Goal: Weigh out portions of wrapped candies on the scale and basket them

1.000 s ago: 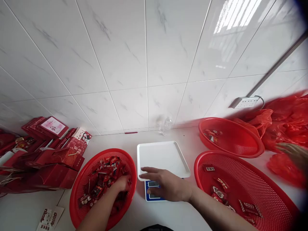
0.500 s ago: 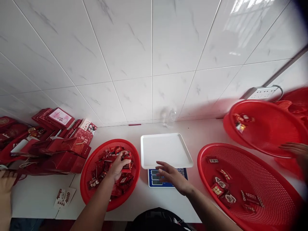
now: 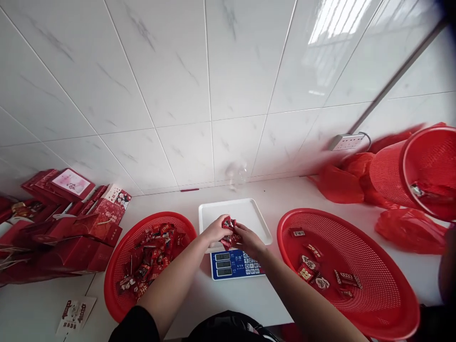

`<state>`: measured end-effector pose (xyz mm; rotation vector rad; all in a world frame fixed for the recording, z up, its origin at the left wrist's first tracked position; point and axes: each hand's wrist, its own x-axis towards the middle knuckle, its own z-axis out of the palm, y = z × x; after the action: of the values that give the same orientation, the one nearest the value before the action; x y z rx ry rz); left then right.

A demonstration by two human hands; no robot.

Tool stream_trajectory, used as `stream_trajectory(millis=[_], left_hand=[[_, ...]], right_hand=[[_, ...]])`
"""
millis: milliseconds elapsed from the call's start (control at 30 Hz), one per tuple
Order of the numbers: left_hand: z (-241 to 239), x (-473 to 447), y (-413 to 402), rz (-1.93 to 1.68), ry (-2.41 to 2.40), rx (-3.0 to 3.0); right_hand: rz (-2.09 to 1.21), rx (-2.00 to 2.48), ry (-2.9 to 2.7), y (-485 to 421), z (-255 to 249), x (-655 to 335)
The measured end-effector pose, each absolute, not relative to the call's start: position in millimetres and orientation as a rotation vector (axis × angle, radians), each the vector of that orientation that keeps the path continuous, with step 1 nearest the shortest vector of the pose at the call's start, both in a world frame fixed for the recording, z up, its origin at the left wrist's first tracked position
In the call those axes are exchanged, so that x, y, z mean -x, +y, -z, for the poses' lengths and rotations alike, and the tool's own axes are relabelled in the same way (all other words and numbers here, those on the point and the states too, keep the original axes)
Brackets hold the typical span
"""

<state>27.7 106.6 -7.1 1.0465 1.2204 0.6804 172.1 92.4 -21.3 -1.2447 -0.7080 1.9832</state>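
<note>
Both my hands meet over the front part of a white scale tray (image 3: 256, 216). My left hand (image 3: 214, 231) grips red-wrapped candies (image 3: 228, 232), their shiny wrappers showing between the two hands. From the other side my right hand (image 3: 248, 241) has its fingers closed on the same candies. Below them is the blue keypad and display panel of the scale (image 3: 235, 265). To the left, a round red basket (image 3: 113, 289) holds a heap of red-wrapped candies (image 3: 156, 254). An oval red basket (image 3: 377, 266) on the right has several scattered candies in it.
Red gift boxes (image 3: 81, 237) are stacked at the left, near a printed card (image 3: 75, 314). A clear plastic item (image 3: 240, 173) stands against the tiled wall. At the right are a tilted red basket (image 3: 388, 171), red plastic bags (image 3: 409, 230) and a power strip (image 3: 347, 141).
My left hand has moved from the left basket to above the scale tray with candies. My right hand has joined it there. The far-right basket has been tipped and shifted right.
</note>
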Motion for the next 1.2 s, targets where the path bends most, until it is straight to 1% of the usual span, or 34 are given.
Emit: stream_trajectory(millis=[167,300,433,667,767,800,833,933,1000,1100,1200], left_hand=[[8,-37,120,-0.819,1.298,-0.933],[10,-36,121,-0.951,1.318,-0.72],[14,-26,114,-1.0,1.301,-0.589],[14,-1,89,-1.03,1.3,-0.449],[12,3,68,-0.982,1.345,-0.574],[11,2,60,-0.927,1.357,-0.643],[11,0,51,-0.859,1.358,-0.71],[14,-10,25,-0.683,1.341,-0.866],[17,-18,11,-0.624,1.339,-0.914],[23,-24,-4,-0.598,1.301,-0.84],[26,-20,-10,-0.659,1.28,-0.676]], right_hand=[[-1.911,1.257,-0.66,110,28,-181],[-1.88,1.262,-0.691,118,29,-183],[-1.816,1.325,-0.766,118,32,-183],[-1.564,1.43,-0.937,121,29,-188],[-1.326,1.49,-1.134,114,20,-186],[-1.307,1.474,-1.226,108,18,-184],[-1.362,1.427,-1.318,100,16,-181],[-1.81,1.133,-1.485,71,18,-172],[-1.985,1.024,-1.489,51,26,-169],[-1.999,1.13,-1.378,36,41,-171],[-1.921,1.246,-1.191,45,49,-182]])
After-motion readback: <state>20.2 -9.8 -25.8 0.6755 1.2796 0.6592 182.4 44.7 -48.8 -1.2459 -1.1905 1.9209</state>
